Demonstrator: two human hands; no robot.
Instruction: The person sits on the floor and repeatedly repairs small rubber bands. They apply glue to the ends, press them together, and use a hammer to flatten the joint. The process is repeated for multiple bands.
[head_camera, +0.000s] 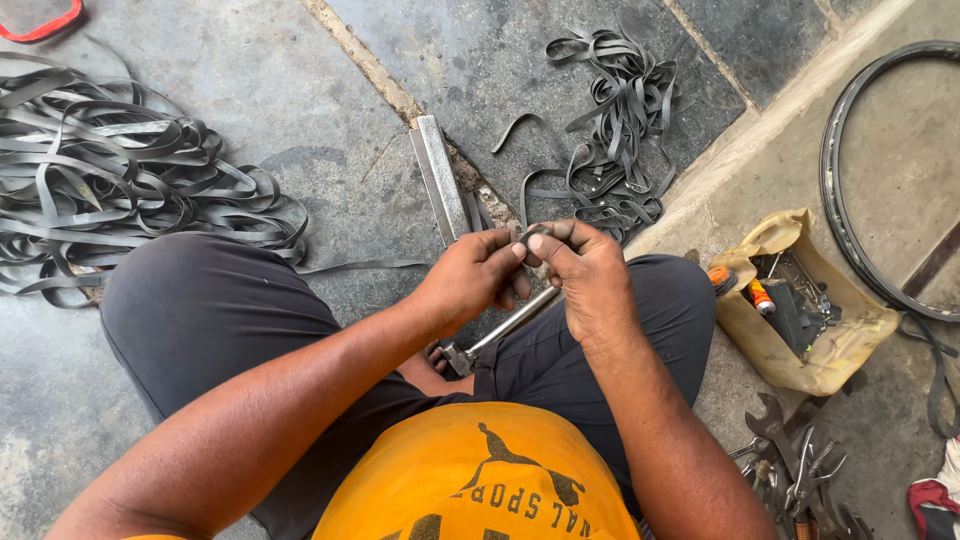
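The stone floor (300, 120) is made of big grey slabs, rough and dusty, with a paler concrete strip on the right. A large heap of flat black rubber strips (110, 180) sprawls at the left, looped and tangled, running out of view at the edge; a smaller tangle of strips (610, 130) lies ahead near the slab joint. A thin black tyre hoop (850, 230) curves along the right side, partly cut off. The person sits cross-legged in dark trousers (200, 310) and an orange shirt (470, 480). A crumpled tan bag (810, 340) sits open on the right, holding small dark parts and an orange-tipped piece that are hard to tell apart. Spanners and pliers (790, 470) lie in a grey metal cluster at the lower right, half out of frame. A flat, dull metal bar (440, 180) rests on the floor ahead of the knees. A steel hammer (500, 330) with a shiny round handle lies across the lap below the hands. The left hand (470, 280) and right hand (590, 275) meet above the lap, fingers of both pinched on 1 small strip piece (532, 232), grey and narrow, mostly hidden by the fingertips so its shape is unclear.
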